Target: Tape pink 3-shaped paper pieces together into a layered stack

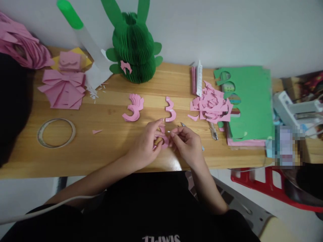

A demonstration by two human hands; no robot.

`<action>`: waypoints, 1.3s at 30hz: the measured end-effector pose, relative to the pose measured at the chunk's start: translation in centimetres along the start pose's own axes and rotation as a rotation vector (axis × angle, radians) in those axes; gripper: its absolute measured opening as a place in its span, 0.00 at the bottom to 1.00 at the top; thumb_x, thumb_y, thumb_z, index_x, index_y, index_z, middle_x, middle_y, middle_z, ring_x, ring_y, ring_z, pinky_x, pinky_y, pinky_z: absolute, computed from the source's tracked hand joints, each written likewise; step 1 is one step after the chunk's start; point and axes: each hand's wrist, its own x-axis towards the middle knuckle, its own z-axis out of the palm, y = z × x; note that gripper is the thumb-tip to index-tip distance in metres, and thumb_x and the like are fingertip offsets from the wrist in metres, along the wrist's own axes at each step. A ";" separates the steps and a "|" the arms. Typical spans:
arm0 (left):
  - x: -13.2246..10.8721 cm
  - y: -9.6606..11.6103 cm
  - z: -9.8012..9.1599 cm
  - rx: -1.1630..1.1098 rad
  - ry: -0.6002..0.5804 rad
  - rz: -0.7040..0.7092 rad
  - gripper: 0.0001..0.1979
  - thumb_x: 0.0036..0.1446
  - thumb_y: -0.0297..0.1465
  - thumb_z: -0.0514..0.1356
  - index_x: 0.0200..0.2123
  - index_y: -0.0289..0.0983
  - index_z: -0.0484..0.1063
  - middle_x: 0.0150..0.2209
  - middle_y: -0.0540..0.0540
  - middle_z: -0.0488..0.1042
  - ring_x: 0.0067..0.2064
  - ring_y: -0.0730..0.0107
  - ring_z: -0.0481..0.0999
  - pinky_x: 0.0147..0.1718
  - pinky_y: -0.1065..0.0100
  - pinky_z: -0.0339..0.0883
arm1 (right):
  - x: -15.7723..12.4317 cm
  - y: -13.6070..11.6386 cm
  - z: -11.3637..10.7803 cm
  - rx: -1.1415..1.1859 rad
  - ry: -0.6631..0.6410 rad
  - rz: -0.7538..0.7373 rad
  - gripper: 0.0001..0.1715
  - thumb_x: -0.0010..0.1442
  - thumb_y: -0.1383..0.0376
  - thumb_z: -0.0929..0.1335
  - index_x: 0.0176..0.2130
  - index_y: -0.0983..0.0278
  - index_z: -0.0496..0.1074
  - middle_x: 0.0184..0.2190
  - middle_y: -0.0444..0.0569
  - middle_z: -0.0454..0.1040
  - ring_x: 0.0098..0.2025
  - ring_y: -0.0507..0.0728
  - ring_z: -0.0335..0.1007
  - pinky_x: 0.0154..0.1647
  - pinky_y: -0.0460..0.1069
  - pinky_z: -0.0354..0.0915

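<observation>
both hands meet at the near edge of the wooden table [106, 154]. the left hand [147, 144] curls round a pink paper piece [165, 141], thumb and fingers pinching it just above the tabletop. the right hand [188, 143] has its fingertips pressed together at the piece's right edge, maybe on a tiny white bit, too small to tell. just behind lie 2 stacks of pink cutouts [134, 108], and a scrap pile [212, 106] sits to the right.
</observation>
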 end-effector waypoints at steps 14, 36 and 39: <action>2.1 0.3 -1.2 0.435 -0.077 0.143 0.40 0.56 0.20 0.56 0.68 0.40 0.40 0.53 0.38 0.72 0.51 0.57 0.76 0.52 0.52 0.69 | -0.1 1.5 1.0 0.033 0.048 0.149 0.14 0.53 0.55 0.70 0.30 0.62 0.69 0.20 0.45 0.75 0.23 0.53 0.73 0.24 0.46 0.70; 2.0 -1.0 -1.0 0.413 -0.096 0.101 0.41 0.59 0.24 0.57 0.69 0.41 0.38 0.43 0.44 0.78 0.44 0.57 0.74 0.47 0.55 0.63 | 1.0 -0.8 1.8 0.087 0.067 0.308 0.14 0.53 0.57 0.72 0.28 0.63 0.68 0.17 0.40 0.71 0.15 0.48 0.67 0.13 0.41 0.62; 1.9 -0.8 -1.2 0.461 -0.072 0.063 0.40 0.60 0.26 0.58 0.69 0.41 0.40 0.45 0.44 0.79 0.49 0.53 0.72 0.48 0.53 0.59 | 1.2 -0.7 2.4 0.111 0.072 0.329 0.16 0.53 0.55 0.72 0.28 0.64 0.69 0.15 0.39 0.70 0.14 0.48 0.66 0.12 0.41 0.60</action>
